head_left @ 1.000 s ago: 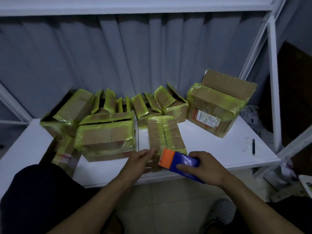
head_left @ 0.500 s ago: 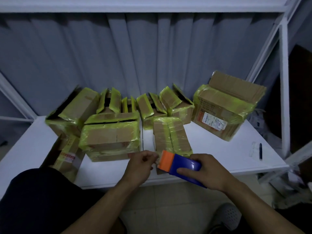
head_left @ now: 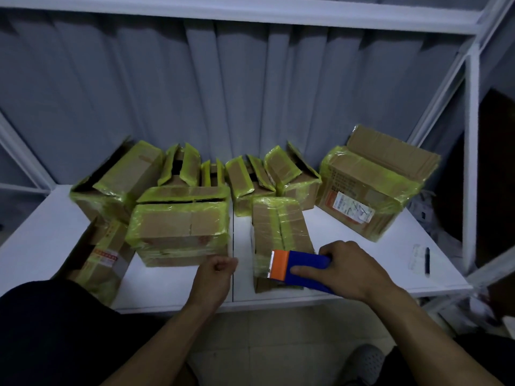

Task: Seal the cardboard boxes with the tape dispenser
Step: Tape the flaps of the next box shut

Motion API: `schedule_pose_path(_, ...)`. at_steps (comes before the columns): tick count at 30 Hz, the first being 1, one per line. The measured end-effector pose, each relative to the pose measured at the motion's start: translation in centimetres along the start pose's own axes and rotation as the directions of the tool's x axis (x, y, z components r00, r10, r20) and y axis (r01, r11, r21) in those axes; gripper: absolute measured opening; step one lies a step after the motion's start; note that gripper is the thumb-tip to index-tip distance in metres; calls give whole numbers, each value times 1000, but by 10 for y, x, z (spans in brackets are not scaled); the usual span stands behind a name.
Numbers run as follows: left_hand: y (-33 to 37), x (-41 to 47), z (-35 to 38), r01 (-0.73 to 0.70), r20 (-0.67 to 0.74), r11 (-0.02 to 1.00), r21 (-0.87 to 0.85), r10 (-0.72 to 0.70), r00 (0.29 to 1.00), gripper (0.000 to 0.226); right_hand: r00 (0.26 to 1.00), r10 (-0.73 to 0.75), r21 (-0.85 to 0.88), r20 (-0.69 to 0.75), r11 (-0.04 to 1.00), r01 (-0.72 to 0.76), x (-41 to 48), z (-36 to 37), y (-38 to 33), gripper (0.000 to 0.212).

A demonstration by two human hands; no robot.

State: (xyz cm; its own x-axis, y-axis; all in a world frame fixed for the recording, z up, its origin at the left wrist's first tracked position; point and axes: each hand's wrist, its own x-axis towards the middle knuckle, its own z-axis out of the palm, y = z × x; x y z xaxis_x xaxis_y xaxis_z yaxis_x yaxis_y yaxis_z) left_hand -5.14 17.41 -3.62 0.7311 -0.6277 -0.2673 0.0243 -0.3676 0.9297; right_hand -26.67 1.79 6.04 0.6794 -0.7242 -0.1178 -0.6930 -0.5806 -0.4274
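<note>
Right hand (head_left: 351, 270): my fingers wrap the tape dispenser (head_left: 302, 270) over the narrow box's (head_left: 278, 227) near end.
Left hand (head_left: 214, 277): curled beside that box; pinching tape or not, I cannot tell.
Box: near the table (head_left: 362, 260) edge.

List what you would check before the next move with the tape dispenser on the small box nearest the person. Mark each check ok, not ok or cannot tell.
1. Dispenser gripped: the right hand grips the tape dispenser. Ok.
2. Cutter placed: its orange toothed end is at the near end of the small box. Ok.
3. Flaps shut: the top of that box lies flat. Ok.
4. Tape end held: the left hand has curled fingers, and no tape is visible. Cannot tell.
5. Box steadied: the left hand is beside it, not touching. Not ok.
</note>
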Motion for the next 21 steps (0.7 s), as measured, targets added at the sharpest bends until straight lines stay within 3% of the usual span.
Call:
schedule_pose_path(10, -19, 24, 20, 131, -46, 984, -122, -138, 989, 11, 997, 74, -200, 24, 977, -68, 25, 7, -24, 69)
schedule_pose_path(15, -21, 36, 29, 292, 38, 913, -286, -293, 955, 11, 987, 152, -203, 60, 970, -137, 29, 7, -25, 71)
schedule_pose_path(21, -30, 39, 42, 355, 106, 866, -352, -340, 934, 6, 978, 185, -210, 97, 964, -161, 35, 9, -27, 69)
